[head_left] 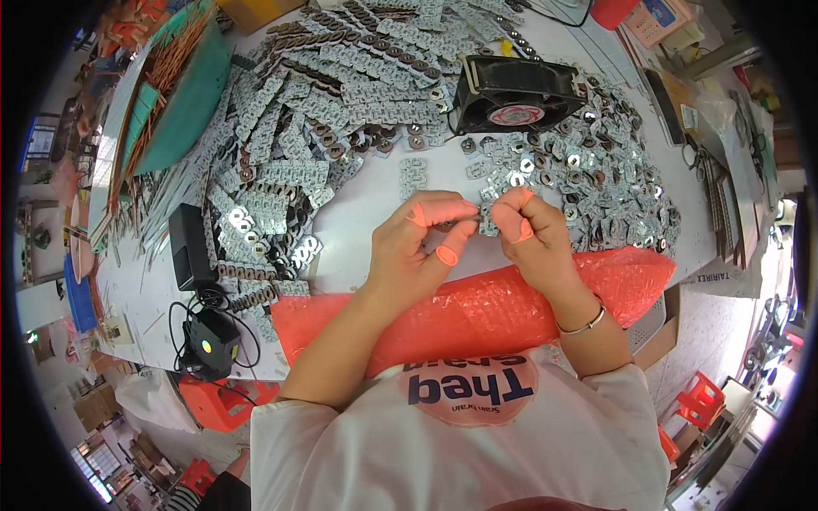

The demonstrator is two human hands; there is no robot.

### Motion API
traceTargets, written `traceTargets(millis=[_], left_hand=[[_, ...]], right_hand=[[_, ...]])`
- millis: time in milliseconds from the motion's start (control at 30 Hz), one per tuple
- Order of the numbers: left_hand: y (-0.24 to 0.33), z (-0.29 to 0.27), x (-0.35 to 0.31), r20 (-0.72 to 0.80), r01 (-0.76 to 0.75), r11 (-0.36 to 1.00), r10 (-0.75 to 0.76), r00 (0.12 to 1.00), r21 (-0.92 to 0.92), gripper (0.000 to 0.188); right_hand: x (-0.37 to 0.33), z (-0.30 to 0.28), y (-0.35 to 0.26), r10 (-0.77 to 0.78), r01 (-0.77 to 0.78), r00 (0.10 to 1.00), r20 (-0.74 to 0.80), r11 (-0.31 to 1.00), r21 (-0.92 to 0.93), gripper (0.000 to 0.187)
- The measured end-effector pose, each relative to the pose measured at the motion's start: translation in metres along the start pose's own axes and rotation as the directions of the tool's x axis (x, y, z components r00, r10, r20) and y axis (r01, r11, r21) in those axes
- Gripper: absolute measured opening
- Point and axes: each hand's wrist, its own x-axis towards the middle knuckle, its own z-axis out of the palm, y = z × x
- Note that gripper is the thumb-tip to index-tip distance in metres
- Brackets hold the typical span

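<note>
My left hand (pixel 417 247) and my right hand (pixel 538 243) meet over the table's front part, with orange finger cots on several fingers. Between their fingertips is a small grey metal piece (pixel 487 225), partly covered by the fingers. The right hand is closed with its thumb and forefinger at the piece; the left thumb and forefinger pinch at its left side, where something thin and dark shows. Just beyond the left hand lies a short strip of joined metal plates (pixel 413 175). To the right spreads a pile of loose small metal parts (pixel 613 170).
A black fan (pixel 515 94) stands at the back. Joined metal strips (pixel 341 94) pile up at the back left, near a green basin (pixel 183 111) with copper-coloured strips. Red bubble wrap (pixel 477 311) covers the front edge. A black box (pixel 192 247) and a cabled adapter (pixel 210 341) sit left.
</note>
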Motion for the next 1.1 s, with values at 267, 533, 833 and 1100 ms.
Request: traceTargets(millis=[267, 533, 833, 1100], left_hand=[[-0.003, -0.001, -0.005, 0.096, 0.060, 0.995, -0.051, 0.994, -0.085, 0.022], [-0.002, -0.003, -0.002, -0.012, 0.081, 0.971, -0.085, 0.996, -0.226, 0.021], [0.001, 0.006, -0.003, 0.017, 0.018, 0.998, -0.017, 1.000, -0.057, 0.021], [0.000, 0.004, -0.001, 0.087, -0.095, 0.987, 0.085, 0.993, 0.129, 0.018]], right_hand=[[0.004, -0.004, -0.002, 0.064, -0.063, 0.998, 0.016, 0.998, -0.015, 0.018], [0.003, -0.008, -0.018, 0.235, -0.235, 0.972, 0.013, 0.972, -0.008, 0.020], [0.001, -0.002, -0.020, 0.339, -0.335, 0.941, -0.005, 0.932, 0.135, 0.020], [0.007, -0.014, -0.015, 0.016, 0.002, 0.999, 0.052, 0.947, -0.322, 0.019]])
